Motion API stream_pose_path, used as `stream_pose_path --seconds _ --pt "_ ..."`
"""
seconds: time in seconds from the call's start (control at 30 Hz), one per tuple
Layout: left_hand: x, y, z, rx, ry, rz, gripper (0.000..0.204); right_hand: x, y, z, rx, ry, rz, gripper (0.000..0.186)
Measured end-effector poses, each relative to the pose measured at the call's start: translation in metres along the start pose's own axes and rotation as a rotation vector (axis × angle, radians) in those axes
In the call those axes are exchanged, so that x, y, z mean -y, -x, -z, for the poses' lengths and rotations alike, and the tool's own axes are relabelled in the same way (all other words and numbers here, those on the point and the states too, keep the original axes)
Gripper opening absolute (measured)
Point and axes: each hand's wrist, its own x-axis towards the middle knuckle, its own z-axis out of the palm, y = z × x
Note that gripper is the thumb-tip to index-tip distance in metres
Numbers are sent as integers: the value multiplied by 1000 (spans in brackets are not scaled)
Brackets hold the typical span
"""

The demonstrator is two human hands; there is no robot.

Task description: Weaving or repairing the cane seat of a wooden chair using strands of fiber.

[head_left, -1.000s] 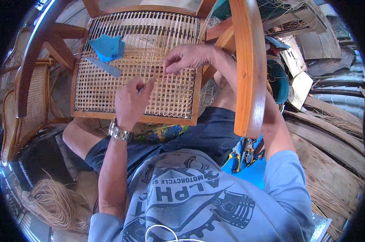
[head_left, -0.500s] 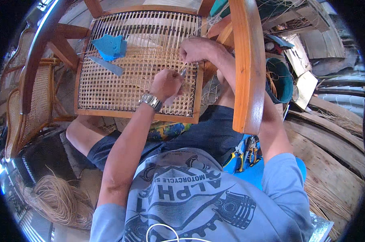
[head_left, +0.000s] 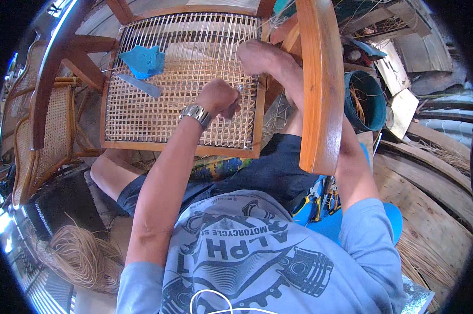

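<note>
Across a wooden chair frame [head_left: 181,149] in front of me stretches a woven cane seat [head_left: 158,118], closely woven at the near part, with mostly one-way strands at the far part. My left hand [head_left: 218,98], wearing a metal watch, is closed over the weave near its right side. A small metal tip pokes out beyond its fingers; the rest of that tool is hidden. My right hand [head_left: 255,56] is curled at the seat's right edge, its fingertips out of sight, so what they grip cannot be made out. A blue foam block [head_left: 142,60] and a flat grey blade [head_left: 138,85] lie on the weave.
A curved wooden armrest [head_left: 321,94] rises over my right forearm. To the right stand a teal bucket [head_left: 375,112] with strands inside and yellow-handled pliers [head_left: 315,201] on something blue. A cane coil [head_left: 82,256] lies at lower left, below cane-backed chairs [head_left: 53,118].
My left hand has moved slightly up and away from me over the weave, its wrist turning. My right hand has shifted a little up and right at the seat's edge.
</note>
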Motion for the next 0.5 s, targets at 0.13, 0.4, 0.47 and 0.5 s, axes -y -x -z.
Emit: stream_pose_path --seconds 0.13,0.4,0.47,0.5 --pt "-15 -9 -18 -208 -402 -79 24 -3 -4 -2 11 -24 27 18" --pt "-34 -4 -24 -79 751 558 42 1 -10 -4 65 99 85 18" --pt "-26 -5 -20 -127 665 534 43 -1 -8 -2 23 39 14 16" --pt "-21 -5 -18 -119 400 398 44 -1 -8 -1 16 13 57 16"
